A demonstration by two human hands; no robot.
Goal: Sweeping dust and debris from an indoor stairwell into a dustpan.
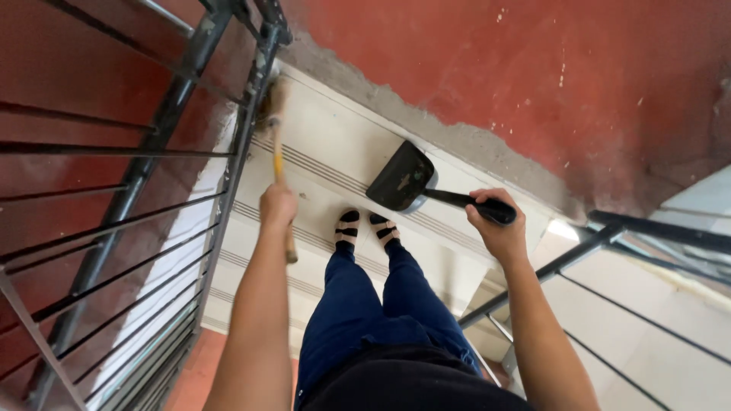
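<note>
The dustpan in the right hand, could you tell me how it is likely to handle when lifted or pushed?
The dustpan looks like thin black plastic, so probably light and stiff. The right hand holds its long handle alone, so the wide scoop may tip downward. On the smooth step it would likely slide easily.

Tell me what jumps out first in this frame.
The black dustpan hangs mid-frame over the pale stair tread, held by its handle in the right hand. The left hand holds a yellow-handled brush, its bristles up at the black railing on the left.
</note>
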